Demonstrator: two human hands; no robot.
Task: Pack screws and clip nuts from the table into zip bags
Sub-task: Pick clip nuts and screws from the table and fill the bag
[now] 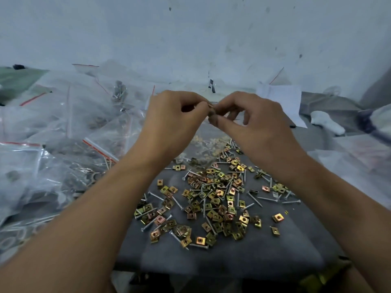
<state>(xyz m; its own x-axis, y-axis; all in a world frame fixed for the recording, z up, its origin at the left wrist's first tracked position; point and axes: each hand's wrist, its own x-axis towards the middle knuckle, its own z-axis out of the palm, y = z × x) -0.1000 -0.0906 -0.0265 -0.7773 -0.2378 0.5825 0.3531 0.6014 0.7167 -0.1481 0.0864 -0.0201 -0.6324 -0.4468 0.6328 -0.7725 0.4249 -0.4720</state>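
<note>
— Centre frame, what do the hands hold?
— Left hand (169, 121) and right hand (256, 125) both pinch a clear zip bag (208, 144)'s top.
— And the parts?
— Clip nuts (213, 199) and screws (255, 199) lie below on the grey worktop (222, 256).

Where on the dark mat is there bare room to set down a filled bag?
Bare: the mat's near strip, between the clip nut pile and its front edge. Crowded: the mat's middle under nuts and screws, and the left side under heaped zip bags. Both hands are raised.

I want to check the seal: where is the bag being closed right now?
In the head view, the zip bag hangs at centre, its top pinched between the left hand and right hand, above the clip nuts.
</note>
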